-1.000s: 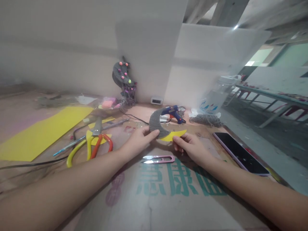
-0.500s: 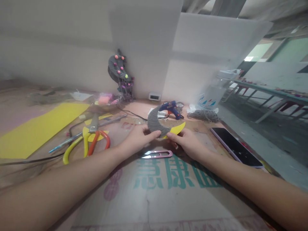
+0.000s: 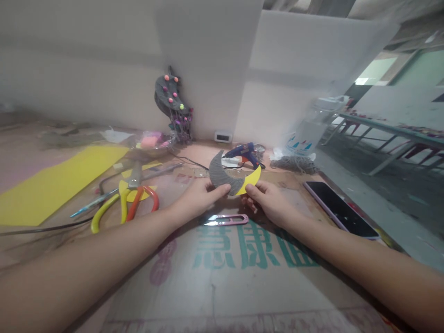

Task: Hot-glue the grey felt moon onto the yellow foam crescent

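The crescent (image 3: 225, 176), wound in grey yarn along its left part and bare yellow at its right tip, is above the surface (image 3: 180, 291), the left hand's fingers (image 3: 222, 188) pinching the yarn, the right hand's fingers (image 3: 252, 189) the yellow. The thread snips (image 3: 229, 219) lie nearer.

I record the left forearm (image 3: 104, 259) and right forearm (image 3: 350, 252) as bare over their visible length, each slim at the wrist and broader toward the elbow. I find the left hand (image 3: 199, 196) and right hand (image 3: 272, 201) likewise bare, with slender fingers; nail detail is too small to tell
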`<state>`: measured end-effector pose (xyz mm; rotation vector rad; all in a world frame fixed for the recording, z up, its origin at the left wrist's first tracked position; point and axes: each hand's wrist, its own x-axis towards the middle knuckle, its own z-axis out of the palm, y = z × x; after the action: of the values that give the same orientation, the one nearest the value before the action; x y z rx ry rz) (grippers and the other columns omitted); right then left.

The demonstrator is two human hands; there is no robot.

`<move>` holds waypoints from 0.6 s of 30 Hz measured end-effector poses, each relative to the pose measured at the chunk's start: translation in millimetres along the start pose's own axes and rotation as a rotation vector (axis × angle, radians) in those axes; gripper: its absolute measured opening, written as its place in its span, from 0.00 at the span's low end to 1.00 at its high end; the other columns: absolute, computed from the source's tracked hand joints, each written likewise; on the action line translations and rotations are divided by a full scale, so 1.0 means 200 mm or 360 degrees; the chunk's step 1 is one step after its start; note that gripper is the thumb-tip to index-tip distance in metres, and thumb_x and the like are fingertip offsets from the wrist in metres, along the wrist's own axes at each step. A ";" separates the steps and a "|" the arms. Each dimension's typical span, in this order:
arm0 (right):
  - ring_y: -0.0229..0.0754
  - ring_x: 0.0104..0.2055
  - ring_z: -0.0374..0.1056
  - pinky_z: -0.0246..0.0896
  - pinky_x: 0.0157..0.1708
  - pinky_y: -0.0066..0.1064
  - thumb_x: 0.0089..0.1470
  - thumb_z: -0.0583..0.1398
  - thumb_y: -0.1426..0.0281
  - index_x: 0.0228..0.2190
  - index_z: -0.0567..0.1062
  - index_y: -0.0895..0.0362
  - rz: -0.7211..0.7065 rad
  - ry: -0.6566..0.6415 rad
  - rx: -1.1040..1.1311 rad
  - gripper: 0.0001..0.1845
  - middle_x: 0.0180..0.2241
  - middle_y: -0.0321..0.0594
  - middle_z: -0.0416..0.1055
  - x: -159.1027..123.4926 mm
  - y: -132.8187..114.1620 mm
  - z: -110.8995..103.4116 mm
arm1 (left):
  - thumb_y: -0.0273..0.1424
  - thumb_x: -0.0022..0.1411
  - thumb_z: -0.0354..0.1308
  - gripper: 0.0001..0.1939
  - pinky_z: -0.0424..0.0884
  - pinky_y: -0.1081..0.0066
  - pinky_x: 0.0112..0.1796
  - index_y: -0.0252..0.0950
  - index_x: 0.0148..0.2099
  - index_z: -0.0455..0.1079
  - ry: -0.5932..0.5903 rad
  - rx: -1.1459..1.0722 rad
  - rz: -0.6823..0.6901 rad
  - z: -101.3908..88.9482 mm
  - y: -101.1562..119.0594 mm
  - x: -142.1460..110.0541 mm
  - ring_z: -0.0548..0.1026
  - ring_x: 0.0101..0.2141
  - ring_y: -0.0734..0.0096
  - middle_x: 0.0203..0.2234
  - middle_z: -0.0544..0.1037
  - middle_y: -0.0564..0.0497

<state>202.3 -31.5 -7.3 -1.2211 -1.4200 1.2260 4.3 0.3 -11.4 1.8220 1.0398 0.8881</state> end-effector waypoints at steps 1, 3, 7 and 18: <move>0.31 0.17 0.55 0.49 0.17 0.25 0.45 0.63 0.50 0.25 0.69 0.57 0.0012 -0.0014 -0.0038 0.23 0.17 0.31 0.64 0.00 -0.01 0.00 | 0.47 0.58 0.55 0.21 0.64 0.73 0.26 0.33 0.29 0.72 0.0000 -0.0010 -0.0007 0.00 0.00 0.00 0.70 0.25 0.70 0.23 0.75 0.51; 0.31 0.17 0.55 0.49 0.17 0.25 0.44 0.65 0.53 0.24 0.70 0.58 0.0041 -0.0045 -0.0142 0.21 0.17 0.30 0.64 0.00 -0.02 0.00 | 0.47 0.58 0.55 0.20 0.65 0.72 0.28 0.33 0.30 0.73 -0.0035 -0.0038 0.0018 0.00 0.00 0.00 0.71 0.26 0.69 0.24 0.76 0.50; 0.31 0.17 0.56 0.48 0.16 0.24 0.43 0.66 0.57 0.22 0.71 0.58 0.0038 -0.0054 -0.0277 0.17 0.17 0.31 0.64 -0.01 -0.04 0.00 | 0.45 0.58 0.56 0.18 0.68 0.71 0.32 0.34 0.37 0.76 -0.0134 -0.0083 0.0124 0.01 0.00 0.00 0.73 0.31 0.66 0.30 0.79 0.49; 0.31 0.16 0.54 0.47 0.15 0.25 0.47 0.61 0.47 0.24 0.71 0.58 -0.0023 0.0010 0.0037 0.25 0.16 0.32 0.63 -0.01 -0.01 -0.01 | 0.44 0.59 0.56 0.18 0.67 0.73 0.30 0.33 0.35 0.76 -0.0079 -0.0089 0.0076 0.00 0.00 0.00 0.73 0.28 0.69 0.27 0.78 0.51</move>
<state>203.2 -32.5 -5.3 -1.1960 -1.4039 1.2242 4.7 -0.4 -11.4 1.8196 0.9351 0.8877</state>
